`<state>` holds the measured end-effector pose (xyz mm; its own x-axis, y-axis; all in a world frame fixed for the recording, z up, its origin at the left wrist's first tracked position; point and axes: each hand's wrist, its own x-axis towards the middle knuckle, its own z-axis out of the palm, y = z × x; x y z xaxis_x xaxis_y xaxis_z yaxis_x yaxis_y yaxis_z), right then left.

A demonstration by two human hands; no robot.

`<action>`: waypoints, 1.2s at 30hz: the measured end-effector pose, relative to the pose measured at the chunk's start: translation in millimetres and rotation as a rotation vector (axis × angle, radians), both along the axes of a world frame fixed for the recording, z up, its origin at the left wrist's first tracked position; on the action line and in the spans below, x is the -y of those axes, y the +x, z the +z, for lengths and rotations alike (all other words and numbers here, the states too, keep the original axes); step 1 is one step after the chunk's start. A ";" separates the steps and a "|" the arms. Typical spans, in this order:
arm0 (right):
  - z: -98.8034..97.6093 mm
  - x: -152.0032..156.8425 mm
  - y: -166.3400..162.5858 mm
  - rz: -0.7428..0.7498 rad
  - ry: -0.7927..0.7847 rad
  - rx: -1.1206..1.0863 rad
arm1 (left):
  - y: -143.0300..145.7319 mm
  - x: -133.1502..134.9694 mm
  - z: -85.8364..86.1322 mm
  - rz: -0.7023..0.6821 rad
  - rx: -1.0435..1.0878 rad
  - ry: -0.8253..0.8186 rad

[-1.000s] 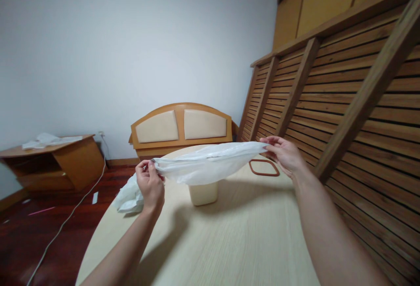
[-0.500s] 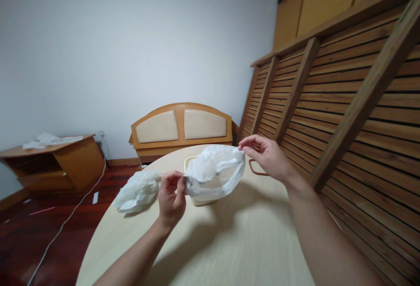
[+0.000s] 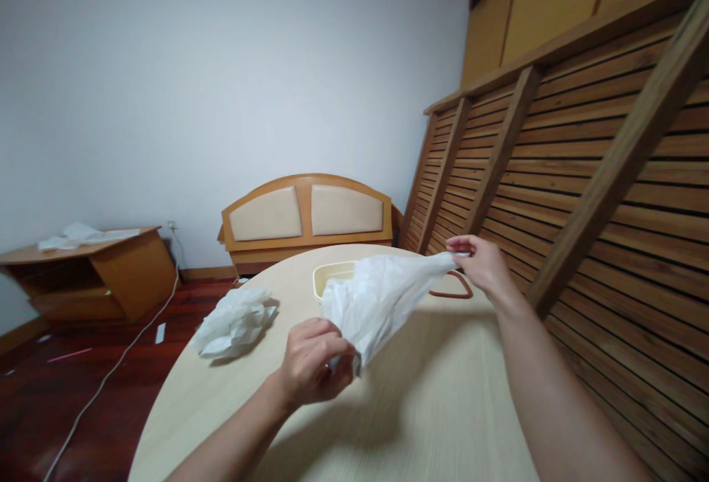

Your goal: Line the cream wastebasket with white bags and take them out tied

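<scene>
Both my hands hold a white plastic bag above a round pale wooden table. My left hand is closed on the bag's lower end, low and near me. Farther off to the right, my right hand pinches the bag's upper corner. The bag stretches slantwise between them. Behind it a cream plastic container stands on the table, partly hidden. A brown ring-shaped seal lies under my right hand.
A second crumpled white bag lies at the table's left edge. A slatted wooden bed frame leans along the right. A padded headboard stands against the far wall. A low wooden cabinet and a white cable are at the left.
My left hand has dropped toward me and moved right, pulling the bag's end down. My right hand has swung back out to the right, stretching the bag. The container's rim now shows.
</scene>
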<state>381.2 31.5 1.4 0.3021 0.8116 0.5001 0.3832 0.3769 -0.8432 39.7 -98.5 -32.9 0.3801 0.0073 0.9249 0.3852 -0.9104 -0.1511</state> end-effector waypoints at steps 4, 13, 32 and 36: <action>-20.7 -12.1 9.2 -0.018 -0.065 -0.040 | -2.5 -6.0 -6.8 -0.022 -0.004 -0.047; -33.3 -18.7 0.4 0.058 -0.200 0.099 | -0.2 -5.3 -7.7 -0.036 -0.123 -0.015; 6.6 60.9 -103.6 0.661 -0.389 0.472 | 10.0 -4.7 -12.6 0.289 0.131 -0.395; 16.0 82.0 -119.9 0.469 -0.298 0.567 | 12.4 -2.0 -14.4 0.220 0.126 -0.474</action>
